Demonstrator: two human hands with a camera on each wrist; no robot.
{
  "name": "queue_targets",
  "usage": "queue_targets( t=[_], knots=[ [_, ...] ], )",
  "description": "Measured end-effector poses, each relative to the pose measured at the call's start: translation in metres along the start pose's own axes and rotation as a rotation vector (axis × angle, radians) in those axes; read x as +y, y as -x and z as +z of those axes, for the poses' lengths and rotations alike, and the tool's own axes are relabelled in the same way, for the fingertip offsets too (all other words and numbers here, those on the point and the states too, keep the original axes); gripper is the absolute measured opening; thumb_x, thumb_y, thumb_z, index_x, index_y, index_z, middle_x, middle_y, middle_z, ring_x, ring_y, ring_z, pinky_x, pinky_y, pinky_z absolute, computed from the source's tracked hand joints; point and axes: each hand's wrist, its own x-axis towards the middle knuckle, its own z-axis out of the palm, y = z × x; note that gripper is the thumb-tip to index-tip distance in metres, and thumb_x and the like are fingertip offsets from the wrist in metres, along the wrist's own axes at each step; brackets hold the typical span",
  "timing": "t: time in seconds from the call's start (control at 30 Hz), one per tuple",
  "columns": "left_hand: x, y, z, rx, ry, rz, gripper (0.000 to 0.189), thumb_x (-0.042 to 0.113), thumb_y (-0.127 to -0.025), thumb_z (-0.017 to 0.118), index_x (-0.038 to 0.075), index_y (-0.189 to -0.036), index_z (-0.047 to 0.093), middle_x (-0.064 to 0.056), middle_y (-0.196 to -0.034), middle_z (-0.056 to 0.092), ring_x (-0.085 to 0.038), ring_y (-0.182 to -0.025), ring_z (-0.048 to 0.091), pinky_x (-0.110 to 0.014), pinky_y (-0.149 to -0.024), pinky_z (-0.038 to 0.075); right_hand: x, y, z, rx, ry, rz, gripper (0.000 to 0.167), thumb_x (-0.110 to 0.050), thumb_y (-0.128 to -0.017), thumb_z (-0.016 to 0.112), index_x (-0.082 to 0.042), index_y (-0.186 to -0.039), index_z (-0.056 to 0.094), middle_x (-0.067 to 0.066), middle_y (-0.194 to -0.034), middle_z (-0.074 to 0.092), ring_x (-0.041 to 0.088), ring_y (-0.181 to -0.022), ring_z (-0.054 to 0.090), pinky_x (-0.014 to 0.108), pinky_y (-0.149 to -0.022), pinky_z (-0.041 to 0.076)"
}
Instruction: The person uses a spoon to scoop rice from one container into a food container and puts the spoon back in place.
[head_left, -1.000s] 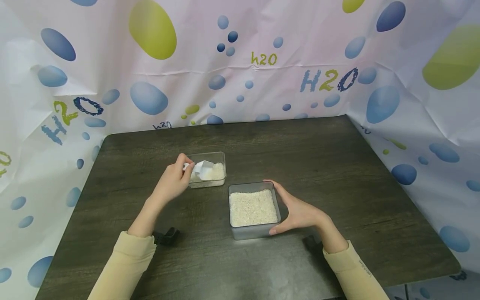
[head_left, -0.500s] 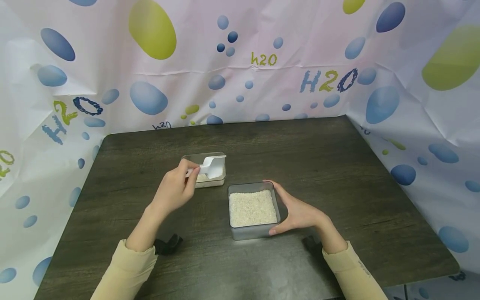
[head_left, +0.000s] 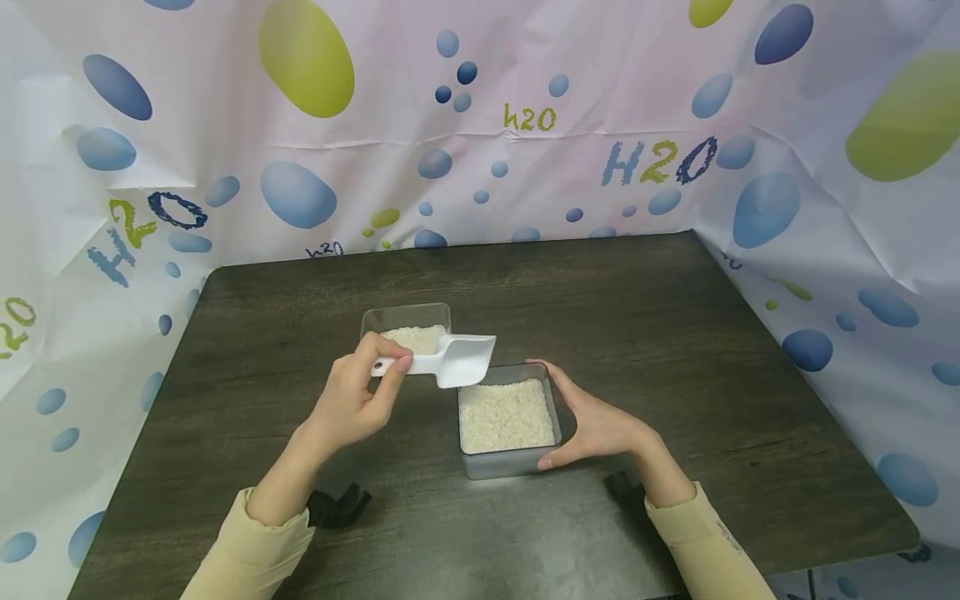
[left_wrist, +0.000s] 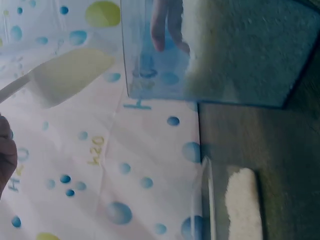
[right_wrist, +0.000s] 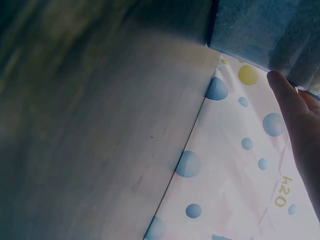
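My left hand (head_left: 356,396) pinches the handle of a white plastic scoop (head_left: 463,360), whose bowl hangs above the far-left rim of a grey see-through square container (head_left: 498,467). White rice (head_left: 506,417) fills much of that container. With the thumb at its near side and the fingers at the far corner, my right hand (head_left: 600,421) grips the container's right side. Behind it, a smaller clear container (head_left: 408,316) holds less rice (head_left: 416,337) and is partly covered by my left hand and the scoop. The left wrist view shows the scoop (left_wrist: 72,77) held up in the air.
Both containers stand on a dark wood-grain table (head_left: 600,308). A white sheet (head_left: 525,183) with blue and green dots hangs behind and beside it. A black strap (head_left: 337,507) shows at my left wrist.
My left hand has lifted the scoop out of the smaller container and carried it right and nearer, to the grey container's rim. My right hand keeps its grip in place.
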Motion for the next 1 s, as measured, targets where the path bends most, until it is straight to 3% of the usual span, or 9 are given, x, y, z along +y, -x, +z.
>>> queue_targets(
  t=[0.17, 0.3, 0.5, 0.67, 0.8, 0.87, 1.0],
  knots=[
    [0.010, -0.006, 0.007, -0.176, 0.008, 0.034, 0.036, 0.031, -0.107, 0.036, 0.003, -0.092, 0.054, 0.001, -0.066, 0.056, -0.001, -0.051, 0.036, -0.017, -0.047, 0.037, -0.001, 0.000, 0.000, 0.002, -0.001, 0.001, 0.120, -0.023, -0.071, 0.089, -0.028, -0.155, 0.004, 0.016, -0.161, 0.001, 0.035, -0.148, 0.006, 0.065, -0.110, 0.019],
    [0.015, -0.009, 0.015, -0.283, -0.079, 0.080, 0.037, 0.030, -0.108, 0.030, 0.006, -0.091, 0.052, 0.006, -0.062, 0.045, -0.002, -0.053, 0.033, -0.018, -0.048, 0.033, -0.001, 0.000, 0.001, 0.006, -0.002, 0.014, 0.119, -0.025, -0.071, 0.089, -0.031, -0.155, 0.005, 0.011, -0.162, 0.002, 0.032, -0.148, 0.008, 0.065, -0.111, 0.019],
    [0.018, -0.012, 0.027, -0.351, -0.192, 0.177, 0.037, 0.025, -0.108, 0.023, 0.007, -0.089, 0.049, 0.005, -0.063, 0.043, -0.006, -0.054, 0.037, -0.020, -0.049, 0.035, -0.001, 0.000, 0.001, 0.007, -0.002, 0.010, 0.119, -0.028, -0.070, 0.089, -0.029, -0.155, 0.006, 0.007, -0.161, 0.006, 0.032, -0.146, 0.014, 0.063, -0.110, 0.022],
    [0.020, -0.010, 0.035, -0.380, -0.268, 0.255, 0.036, 0.021, -0.107, 0.020, 0.006, -0.085, 0.045, 0.005, -0.060, 0.038, -0.007, -0.050, 0.032, -0.020, -0.047, 0.031, -0.001, 0.000, 0.000, 0.006, -0.012, -0.004, 0.120, -0.028, -0.071, 0.089, -0.026, -0.156, 0.004, 0.010, -0.161, 0.007, 0.036, -0.145, 0.017, 0.064, -0.108, 0.025],
    [0.021, -0.007, 0.037, -0.412, -0.277, 0.205, 0.038, 0.023, -0.107, 0.019, 0.007, -0.084, 0.045, 0.005, -0.060, 0.038, -0.007, -0.050, 0.033, -0.021, -0.046, 0.032, -0.001, 0.000, 0.000, 0.002, -0.019, -0.005, 0.120, -0.027, -0.071, 0.089, -0.025, -0.156, 0.003, 0.010, -0.161, 0.008, 0.036, -0.145, 0.016, 0.064, -0.108, 0.024],
    [0.021, -0.005, 0.038, -0.433, -0.256, 0.143, 0.037, 0.024, -0.108, 0.022, 0.006, -0.087, 0.047, 0.005, -0.061, 0.041, -0.007, -0.051, 0.036, -0.022, -0.047, 0.035, -0.001, 0.000, 0.000, 0.000, -0.019, -0.008, 0.120, -0.027, -0.071, 0.089, -0.023, -0.156, 0.003, 0.010, -0.160, 0.009, 0.036, -0.145, 0.016, 0.064, -0.109, 0.024],
    [0.020, 0.000, 0.037, -0.473, -0.180, -0.009, 0.017, 0.014, -0.105, 0.041, 0.006, -0.093, 0.049, 0.005, -0.063, 0.045, -0.005, -0.053, 0.038, -0.023, -0.049, 0.038, -0.001, 0.000, 0.000, -0.002, -0.015, -0.006, 0.120, -0.027, -0.071, 0.089, -0.020, -0.156, 0.004, 0.012, -0.160, 0.010, 0.037, -0.145, 0.014, 0.065, -0.109, 0.021]
  ],
)
